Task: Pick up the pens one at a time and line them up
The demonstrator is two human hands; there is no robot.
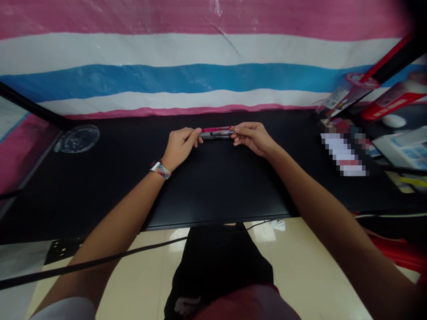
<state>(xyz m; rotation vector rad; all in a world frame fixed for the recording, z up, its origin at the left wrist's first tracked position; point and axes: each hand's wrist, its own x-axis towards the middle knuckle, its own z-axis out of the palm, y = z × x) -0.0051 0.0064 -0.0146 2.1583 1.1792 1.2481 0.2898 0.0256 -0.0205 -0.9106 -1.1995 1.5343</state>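
Observation:
Side by side, a pink pen (216, 128) and a dark, partly clear pen (220, 134) lie level between my hands, just over the black table (213, 186). My left hand (182, 142) pinches their left ends between thumb and fingers; a smartwatch with a colourful woven band (160, 169) is on that wrist. The right ends are gripped by the fingertips of my right hand (253, 137). My fingers cover both ends of the pens, so their tips and caps are hidden.
A clear round plastic lid (77, 138) lies at the table's left. Along the right are a clear cylindrical container (347, 95), a red-labelled container (393, 104), a white rounded object (394, 121) and papers (405, 146). A striped plastic sheet (200, 80) hangs behind the table.

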